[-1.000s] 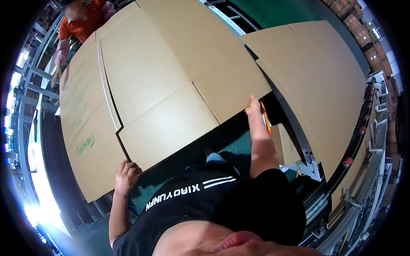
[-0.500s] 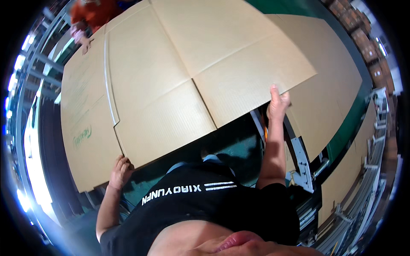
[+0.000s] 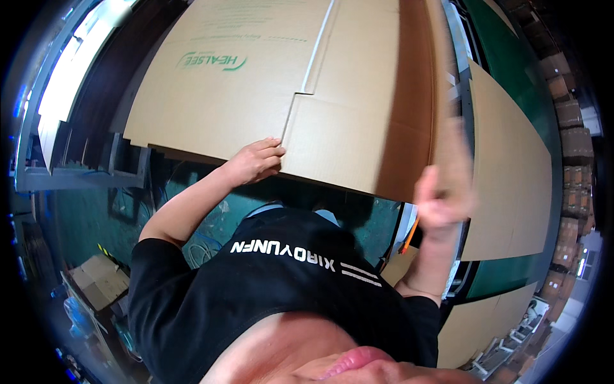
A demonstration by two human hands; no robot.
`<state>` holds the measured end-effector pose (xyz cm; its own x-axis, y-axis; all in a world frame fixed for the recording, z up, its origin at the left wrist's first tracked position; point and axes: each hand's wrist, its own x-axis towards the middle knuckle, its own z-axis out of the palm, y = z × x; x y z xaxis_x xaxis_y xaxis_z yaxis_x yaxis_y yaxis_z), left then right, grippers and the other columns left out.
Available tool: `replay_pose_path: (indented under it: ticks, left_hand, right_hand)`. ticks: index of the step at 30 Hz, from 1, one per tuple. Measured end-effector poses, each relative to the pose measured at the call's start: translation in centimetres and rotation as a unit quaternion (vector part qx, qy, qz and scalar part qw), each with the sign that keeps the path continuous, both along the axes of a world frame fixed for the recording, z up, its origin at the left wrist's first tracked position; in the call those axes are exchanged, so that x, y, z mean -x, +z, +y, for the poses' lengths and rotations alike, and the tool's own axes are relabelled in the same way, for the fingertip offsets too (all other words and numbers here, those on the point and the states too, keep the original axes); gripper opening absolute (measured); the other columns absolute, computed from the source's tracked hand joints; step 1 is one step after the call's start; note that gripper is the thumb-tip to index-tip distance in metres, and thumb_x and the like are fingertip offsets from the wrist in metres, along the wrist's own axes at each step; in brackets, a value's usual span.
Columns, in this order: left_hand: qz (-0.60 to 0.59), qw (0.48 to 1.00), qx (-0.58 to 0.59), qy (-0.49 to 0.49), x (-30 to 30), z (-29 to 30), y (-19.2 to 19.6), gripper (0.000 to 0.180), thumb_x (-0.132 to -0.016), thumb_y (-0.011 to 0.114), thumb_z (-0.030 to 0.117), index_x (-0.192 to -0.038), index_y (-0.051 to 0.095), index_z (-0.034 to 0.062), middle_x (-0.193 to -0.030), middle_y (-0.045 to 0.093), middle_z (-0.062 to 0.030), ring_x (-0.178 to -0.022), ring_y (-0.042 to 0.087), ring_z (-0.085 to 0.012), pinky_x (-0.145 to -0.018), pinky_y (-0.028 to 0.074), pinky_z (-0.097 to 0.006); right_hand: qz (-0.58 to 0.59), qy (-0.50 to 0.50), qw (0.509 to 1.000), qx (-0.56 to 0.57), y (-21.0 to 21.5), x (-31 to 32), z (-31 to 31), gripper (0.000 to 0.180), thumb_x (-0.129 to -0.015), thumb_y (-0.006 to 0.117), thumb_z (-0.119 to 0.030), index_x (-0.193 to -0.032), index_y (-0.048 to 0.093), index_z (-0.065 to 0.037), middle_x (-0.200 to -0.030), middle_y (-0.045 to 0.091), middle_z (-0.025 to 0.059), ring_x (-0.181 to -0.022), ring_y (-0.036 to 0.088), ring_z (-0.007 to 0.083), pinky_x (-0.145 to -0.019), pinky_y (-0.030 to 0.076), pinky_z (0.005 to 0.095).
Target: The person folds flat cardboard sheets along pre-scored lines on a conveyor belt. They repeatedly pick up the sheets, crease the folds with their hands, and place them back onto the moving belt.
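Cardboard fills the upper middle of the view: a large flattened carton (image 3: 268, 83) with green print and creased flaps, held up in front of the person. The left hand (image 3: 256, 160) grips its lower edge beside a flap slit, fingers curled over the board. The right hand (image 3: 441, 198), blurred, is closed on the sheet's right lower corner, where the board folds away edge-on. More flat cardboard sheets (image 3: 511, 173) lie to the right, against a green floor (image 3: 511, 51).
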<state>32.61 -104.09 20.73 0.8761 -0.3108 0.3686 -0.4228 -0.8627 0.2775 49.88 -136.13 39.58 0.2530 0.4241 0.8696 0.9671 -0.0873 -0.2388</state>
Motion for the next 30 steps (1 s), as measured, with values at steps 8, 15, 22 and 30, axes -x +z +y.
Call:
replay_pose_path:
  ticks: [8,15,22,30]
  left_hand:
    - [-0.075,0.996,0.041,-0.006,5.4,-4.1,1.5,0.023,-0.073,0.073,0.017,-0.088,0.061,0.0053,-0.109,0.063,-0.0108,-0.114,0.057,-0.0308,-0.101,0.046,-0.044]
    - [-0.093,0.989,0.108,0.027,13.3,-5.5,1.9,0.03,-0.069,0.075,0.02,-0.09,0.06,0.0043,-0.106,0.062,-0.013,-0.108,0.059,-0.0303,-0.096,0.048,-0.041]
    - [-0.067,0.979,0.158,0.107,17.5,-5.5,1.5,0.052,-0.065,0.08,0.036,-0.096,0.055,0.0028,-0.106,0.055,-0.0169,-0.105,0.055,-0.036,-0.089,0.049,-0.044]
    - [-0.057,0.987,0.101,0.108,14.3,-6.2,1.2,0.057,-0.074,0.071,0.047,-0.103,0.055,-0.0001,-0.113,0.052,-0.0199,-0.107,0.053,-0.0375,-0.091,0.047,-0.046]
  right_hand:
    - [-0.01,0.058,0.931,0.359,-11.9,11.7,7.2,0.045,-0.072,0.057,0.009,-0.115,0.063,-0.002,-0.126,0.058,0.0178,-0.121,0.054,0.0341,-0.109,0.037,0.0451]
    - [-0.002,0.081,0.899,0.431,-9.7,20.1,7.9,0.055,-0.066,0.065,-0.002,-0.12,0.056,0.002,-0.129,0.052,0.0199,-0.127,0.045,0.04,-0.11,0.032,0.0508]
    - [0.079,0.255,0.898,0.349,-10.5,22.0,10.4,0.039,-0.062,0.071,-0.007,-0.098,0.057,-0.001,-0.107,0.054,0.0165,-0.12,0.046,0.0382,-0.111,0.031,0.0521]
    - [0.134,0.281,0.894,0.321,-11.1,18.4,10.1,0.03,-0.055,0.073,-0.002,-0.079,0.056,-0.004,-0.09,0.053,0.0106,-0.101,0.052,0.031,-0.106,0.036,0.0486]
